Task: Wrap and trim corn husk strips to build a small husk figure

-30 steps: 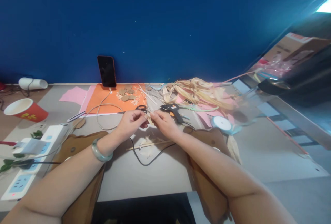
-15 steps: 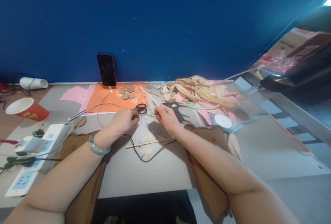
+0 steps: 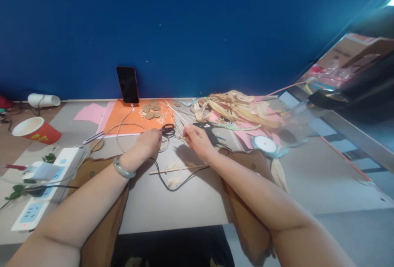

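My left hand [image 3: 149, 143], with a pale green bangle [image 3: 123, 167] on its wrist, is closed over the table beside black-handled scissors [image 3: 168, 130]. Whatever its fingertips hold is hidden or too small to name. A white cable [image 3: 118, 135] loops near this hand. To the right, my right hand [image 3: 197, 139] is closed in a pinch, its fingertips near a thin pale strip [image 3: 178, 113]; I cannot make out what lies between them. Just behind it is a black tool [image 3: 209, 132], partly covered. Nearer me, a thin stick [image 3: 178, 170] lies among pale scraps, with a black cord [image 3: 166, 182] curving around it.
An orange sheet [image 3: 123, 124] bears several brown discs [image 3: 153, 109], and a phone [image 3: 127, 84] leans on the blue wall. Dried husks [image 3: 237, 104] and a ribbon spool [image 3: 264, 144] lie right. A red paper cup [image 3: 46, 133] and power strip [image 3: 32, 213] stand left.
My left hand has shifted slightly left, away from the right hand, and its fingers are turned more from view. My right hand stays almost in place.
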A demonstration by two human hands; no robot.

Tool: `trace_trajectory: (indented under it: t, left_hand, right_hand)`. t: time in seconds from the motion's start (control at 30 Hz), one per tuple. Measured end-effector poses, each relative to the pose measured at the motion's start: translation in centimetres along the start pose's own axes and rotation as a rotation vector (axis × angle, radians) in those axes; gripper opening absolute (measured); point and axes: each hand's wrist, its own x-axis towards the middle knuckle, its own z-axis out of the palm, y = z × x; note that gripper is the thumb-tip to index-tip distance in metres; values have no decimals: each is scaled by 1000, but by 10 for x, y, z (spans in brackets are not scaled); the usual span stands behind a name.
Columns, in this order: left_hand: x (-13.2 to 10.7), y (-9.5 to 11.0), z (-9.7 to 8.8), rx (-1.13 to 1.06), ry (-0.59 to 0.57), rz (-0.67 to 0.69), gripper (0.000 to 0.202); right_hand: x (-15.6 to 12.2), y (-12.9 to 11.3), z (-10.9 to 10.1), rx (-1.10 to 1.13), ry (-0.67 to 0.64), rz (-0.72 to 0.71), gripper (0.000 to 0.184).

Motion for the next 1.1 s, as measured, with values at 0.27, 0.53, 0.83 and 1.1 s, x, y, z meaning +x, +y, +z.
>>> trace_trajectory:
  t: [0.27, 0.53, 0.83, 1.1]
  left_hand:
    - [-12, -6, -18, -458, 166, 56, 22]
    - [-14, 7, -17, -1299, -14, 26, 26]
    - [-20, 13, -11, -1317, -124, 112, 24]
    - [-26, 20, -17, -1637, -63, 79, 31]
  right_hand:
    - [2, 4, -1, -16, -29, 11, 49]
    - [-4, -6, 1, -231, -33, -40, 40]
    - [-6, -9, 2, -207, -103, -133, 30]
    - [-8, 0, 1, -167, -119, -80, 48]
